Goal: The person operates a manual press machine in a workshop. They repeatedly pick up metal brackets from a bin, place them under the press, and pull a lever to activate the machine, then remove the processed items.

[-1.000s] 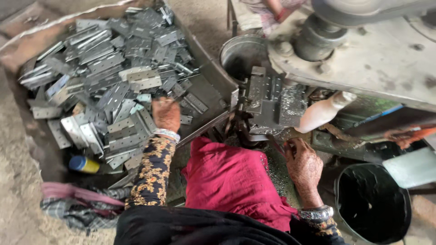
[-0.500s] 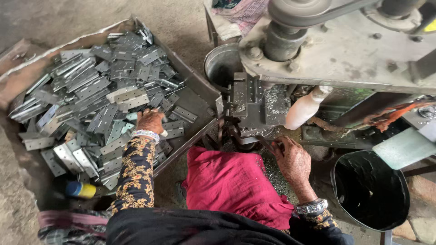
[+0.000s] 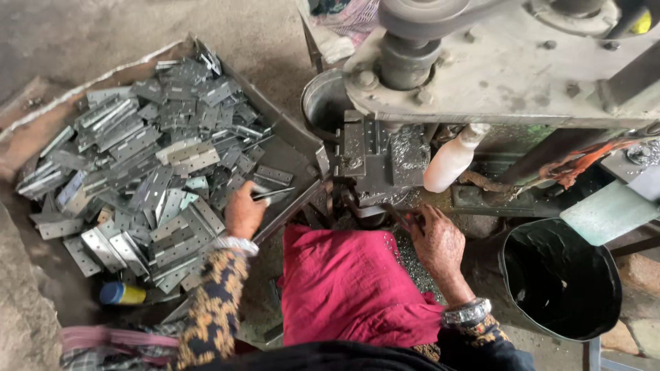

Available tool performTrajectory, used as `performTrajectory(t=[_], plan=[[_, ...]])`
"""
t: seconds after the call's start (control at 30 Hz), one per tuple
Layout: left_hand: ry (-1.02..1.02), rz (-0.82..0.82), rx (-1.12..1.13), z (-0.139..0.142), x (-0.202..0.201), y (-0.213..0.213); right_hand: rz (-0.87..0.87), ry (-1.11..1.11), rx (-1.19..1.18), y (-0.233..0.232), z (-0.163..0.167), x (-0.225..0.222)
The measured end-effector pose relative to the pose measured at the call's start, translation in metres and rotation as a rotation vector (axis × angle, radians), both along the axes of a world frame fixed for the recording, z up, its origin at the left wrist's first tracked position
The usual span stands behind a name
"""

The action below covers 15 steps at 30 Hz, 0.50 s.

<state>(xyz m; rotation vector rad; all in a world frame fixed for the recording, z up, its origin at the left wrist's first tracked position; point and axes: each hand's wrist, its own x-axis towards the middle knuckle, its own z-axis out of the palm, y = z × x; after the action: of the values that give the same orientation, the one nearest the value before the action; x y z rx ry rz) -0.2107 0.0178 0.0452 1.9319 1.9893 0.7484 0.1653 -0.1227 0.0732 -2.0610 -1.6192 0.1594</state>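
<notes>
Steel hinges (image 3: 148, 172) fill the tray (image 3: 295, 148); at its near right edge my left hand (image 3: 244, 213) pinches one hinge plate (image 3: 269, 194). My right hand (image 3: 436, 240) curls at the press (image 3: 375, 161); its grip I cannot tell.

Hinges (image 3: 148, 172) fill the tray (image 3: 289, 141) left of the machine (image 3: 481, 75).
</notes>
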Motion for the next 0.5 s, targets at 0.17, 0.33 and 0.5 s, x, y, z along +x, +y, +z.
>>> performTrajectory(t=[0.17,0.33,0.5], plan=[[-0.266,-0.215,0.036,0.038,0.088,-0.025,0.009,-0.045,0.044,0.000,-0.002,-0.002],[0.252,-0.448,0.425,0.013,0.209,-0.040,0.010,-0.017,-0.012,0.000,-0.007,0.003],[0.329,-0.374,0.367,-0.030,0.252,-0.045,0.022,-0.003,-0.080,0.002,0.000,0.002]])
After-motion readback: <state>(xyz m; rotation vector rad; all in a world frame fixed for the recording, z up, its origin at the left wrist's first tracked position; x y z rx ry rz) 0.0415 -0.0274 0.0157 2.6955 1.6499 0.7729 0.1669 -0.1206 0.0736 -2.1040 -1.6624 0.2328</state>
